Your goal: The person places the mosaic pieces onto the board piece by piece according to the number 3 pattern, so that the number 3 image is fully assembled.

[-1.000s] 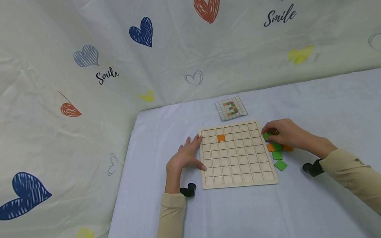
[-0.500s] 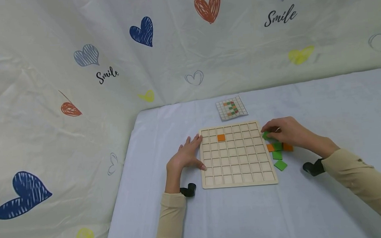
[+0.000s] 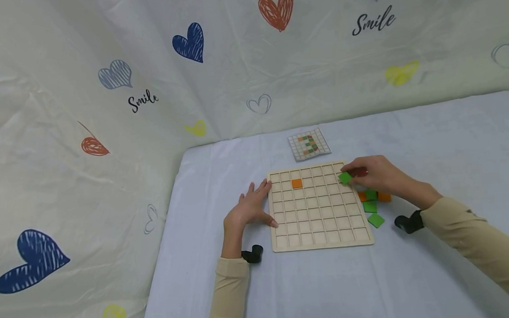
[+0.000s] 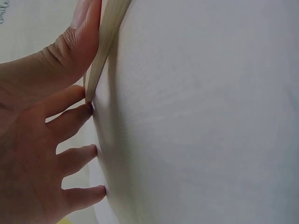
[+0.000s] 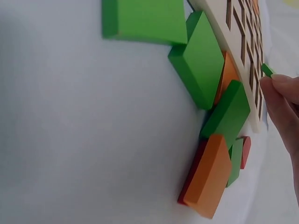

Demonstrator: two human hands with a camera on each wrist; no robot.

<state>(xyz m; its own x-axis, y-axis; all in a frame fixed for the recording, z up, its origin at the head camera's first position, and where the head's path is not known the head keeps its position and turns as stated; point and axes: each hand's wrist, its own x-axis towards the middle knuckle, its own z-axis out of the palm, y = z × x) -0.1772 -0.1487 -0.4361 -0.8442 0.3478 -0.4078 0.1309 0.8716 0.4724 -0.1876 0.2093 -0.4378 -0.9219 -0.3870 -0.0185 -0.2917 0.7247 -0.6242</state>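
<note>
Green tile (image 3: 345, 178) | at tips of pinching right fingers (image 5: 275, 102) | left fingers (image 4: 77, 157) spread, touching board (image 3: 310, 216)

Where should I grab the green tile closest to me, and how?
Try pinching that near green tile by two opposite side edges, coming from above and the right. It appears to lie flat, turned diamond-wise to the board, which sits close on its left; a neighbouring green tile crowds its far side, while its right looks free.
</note>
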